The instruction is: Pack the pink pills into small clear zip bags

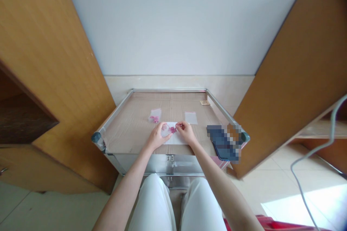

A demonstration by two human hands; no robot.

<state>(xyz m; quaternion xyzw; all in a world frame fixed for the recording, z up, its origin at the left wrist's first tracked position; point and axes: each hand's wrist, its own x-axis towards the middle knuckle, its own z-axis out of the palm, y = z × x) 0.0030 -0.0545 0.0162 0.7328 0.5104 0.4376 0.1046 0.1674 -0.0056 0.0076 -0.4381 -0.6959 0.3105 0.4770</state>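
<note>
My left hand [156,136] and my right hand [187,132] meet over a white sheet [177,139] on the cardboard-lined top of a metal cart [116,110]. Both pinch a small clear bag [166,130] with pink beads [172,129] at its mouth, between the two sets of fingertips. A second small clear bag with pink beads [154,116] lies just beyond my left hand. An empty clear bag [191,117] lies beyond my right hand.
A dark blurred object [223,143] rests at the cart's right front corner. A small tan tag [204,103] lies at the far right. Wooden cabinet panels [54,79] flank the cart on both sides. A grey cable [311,158] hangs at the right.
</note>
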